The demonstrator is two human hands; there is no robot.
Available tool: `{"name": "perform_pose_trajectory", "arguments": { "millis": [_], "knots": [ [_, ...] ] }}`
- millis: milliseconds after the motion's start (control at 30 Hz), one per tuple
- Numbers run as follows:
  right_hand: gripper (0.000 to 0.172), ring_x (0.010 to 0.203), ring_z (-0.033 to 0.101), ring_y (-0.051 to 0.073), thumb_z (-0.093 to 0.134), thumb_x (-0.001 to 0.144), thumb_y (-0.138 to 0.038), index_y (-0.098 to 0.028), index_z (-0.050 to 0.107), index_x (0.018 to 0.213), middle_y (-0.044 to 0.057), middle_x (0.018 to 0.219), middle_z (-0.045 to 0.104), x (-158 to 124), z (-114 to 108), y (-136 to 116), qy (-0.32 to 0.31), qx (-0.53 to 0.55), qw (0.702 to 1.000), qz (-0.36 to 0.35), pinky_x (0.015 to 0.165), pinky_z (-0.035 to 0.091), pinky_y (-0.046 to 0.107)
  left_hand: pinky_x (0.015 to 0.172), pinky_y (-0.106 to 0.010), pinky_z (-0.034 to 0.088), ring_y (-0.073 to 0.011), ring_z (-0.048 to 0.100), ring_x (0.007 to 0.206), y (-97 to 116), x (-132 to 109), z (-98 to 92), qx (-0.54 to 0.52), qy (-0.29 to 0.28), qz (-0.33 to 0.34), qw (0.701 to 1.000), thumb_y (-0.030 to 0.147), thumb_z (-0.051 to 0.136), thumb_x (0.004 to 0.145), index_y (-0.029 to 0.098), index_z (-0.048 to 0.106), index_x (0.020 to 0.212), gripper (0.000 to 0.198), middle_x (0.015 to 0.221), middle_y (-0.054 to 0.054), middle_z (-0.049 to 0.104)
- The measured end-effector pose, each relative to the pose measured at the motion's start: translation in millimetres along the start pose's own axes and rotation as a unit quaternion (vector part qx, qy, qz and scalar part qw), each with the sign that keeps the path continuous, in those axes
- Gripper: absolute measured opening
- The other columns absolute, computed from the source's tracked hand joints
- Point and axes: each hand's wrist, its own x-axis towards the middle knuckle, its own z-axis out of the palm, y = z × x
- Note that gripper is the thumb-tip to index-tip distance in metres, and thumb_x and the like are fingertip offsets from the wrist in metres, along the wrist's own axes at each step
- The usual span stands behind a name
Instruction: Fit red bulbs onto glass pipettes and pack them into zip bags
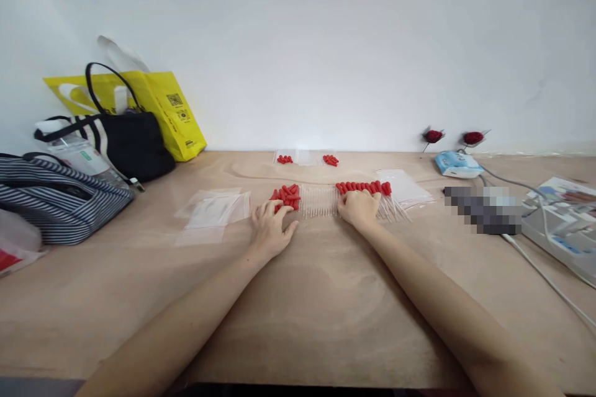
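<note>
A pile of small red rubber bulbs lies at the middle of the table. My left hand rests at its near edge, fingertips touching the bulbs and thumb held apart. To the right of the pile, thin clear tubes lie side by side in a row. My right hand is at the right end of that row, its fingers curled closed; whatever they pinch is hidden. Just beyond it runs a line of droppers with red bulbs on their ends, their clear stems fanning out toward the right.
Clear plastic bags lie left of my hands, another on the right. Two small red bulb groups sit near the wall. Bags stand left; a tissue pack, cables and a white tray are right.
</note>
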Motion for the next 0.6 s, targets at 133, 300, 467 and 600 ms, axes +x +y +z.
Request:
{"name": "perform_pose_trajectory", "arguments": {
  "millis": [133,300,467,600],
  "knots": [
    [0.031,0.083,0.054,0.027,0.041,0.076,-0.029,-0.013,0.067,0.073,0.015,0.079,0.065,3,-2,0,-0.023,-0.007,1.000,0.018,0.076,0.024,0.042,0.089,-0.047,0.029,-0.0271,0.045,0.101,-1,5,0.2,0.014,0.034,-0.034,0.999,0.032,0.057,0.074,0.024,0.060,0.094,0.022,0.107,-0.008,0.054],
    [0.027,0.083,0.055,0.028,0.045,0.074,-0.028,-0.013,0.067,0.075,0.015,0.082,0.065,3,-6,-1,-0.045,-0.016,0.999,0.011,0.077,0.024,0.043,0.091,-0.049,0.024,-0.0281,0.043,0.102,-8,26,4.2,0.044,0.047,-0.027,0.998,0.033,0.051,0.078,0.025,0.061,0.098,0.023,0.109,-0.008,0.053],
    [0.029,0.089,0.054,0.030,0.044,0.076,-0.028,-0.011,0.067,0.081,0.018,0.088,0.064,-1,-6,-1,-0.058,-0.025,0.998,0.001,0.077,0.025,0.043,0.087,-0.049,0.025,-0.0285,0.042,0.100,-16,45,12.6,0.066,0.032,-0.021,0.997,0.036,0.051,0.078,0.025,0.064,0.087,0.019,0.108,-0.007,0.053],
    [0.034,0.089,0.054,0.030,0.040,0.080,-0.031,-0.011,0.067,0.084,0.019,0.091,0.064,-2,-6,1,-0.060,-0.027,0.998,0.001,0.075,0.026,0.042,0.086,-0.047,0.028,-0.0279,0.044,0.098,-21,50,18.2,0.054,0.027,-0.026,0.998,0.034,0.056,0.075,0.024,0.064,0.078,0.013,0.105,-0.006,0.055]
  ]
}}
